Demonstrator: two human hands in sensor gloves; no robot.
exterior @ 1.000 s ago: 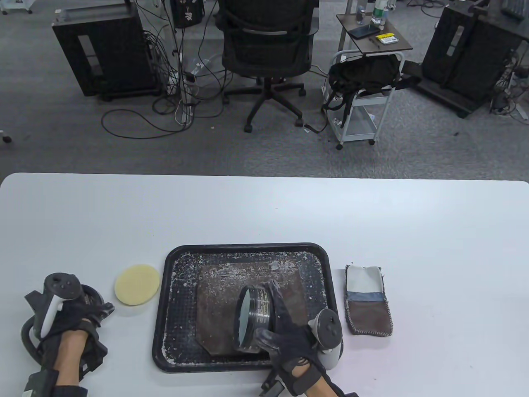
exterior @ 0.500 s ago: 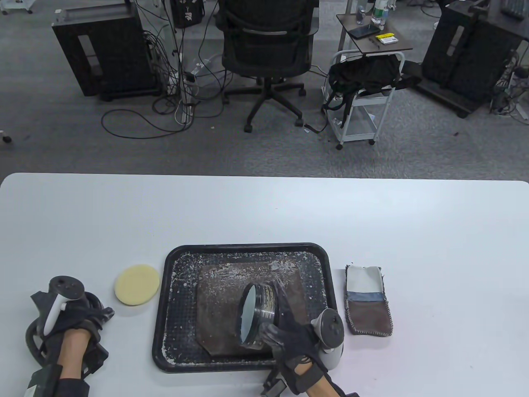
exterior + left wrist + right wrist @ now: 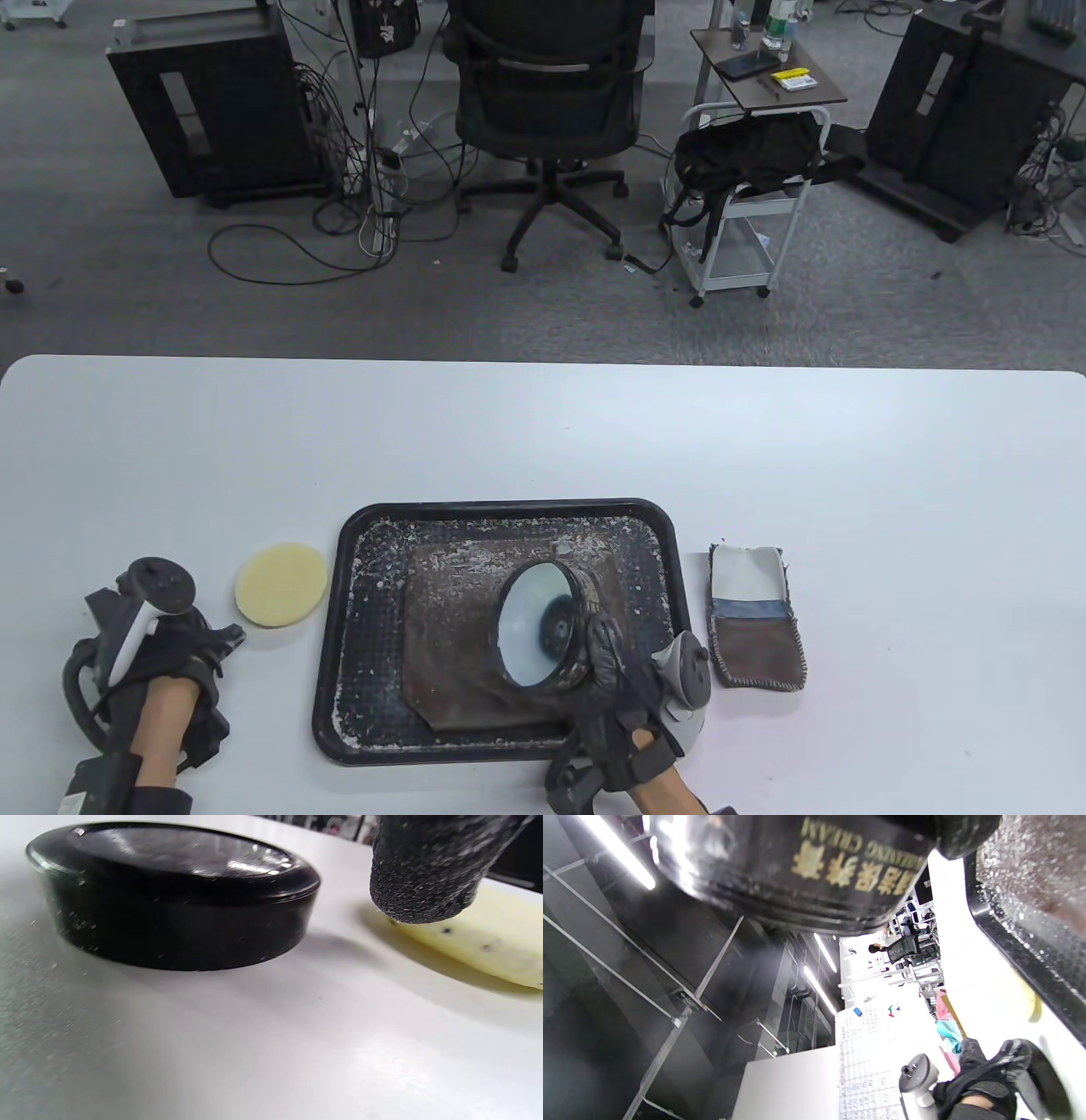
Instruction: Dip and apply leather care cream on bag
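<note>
In your right grip (image 3: 611,679) sits the opened cream jar (image 3: 539,624), tilted mouth-up over the brown leather bag (image 3: 458,645) in the black tray (image 3: 356,594). Its lid (image 3: 169,895) lies by your left grip (image 3: 182,654), fingers loose and holding nothing, with the yellow sponge pad (image 3: 282,586) just beyond. Opening is done; dipping and application remain, in my judgement. White bench (image 3: 543,424), flake-strewn tray; office chair (image 3: 543,93) behind.

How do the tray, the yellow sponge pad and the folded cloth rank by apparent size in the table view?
1. Black tray, clearly largest.
2. Folded cloth and yellow sponge pad look alike in area; I would not rank them.
</note>
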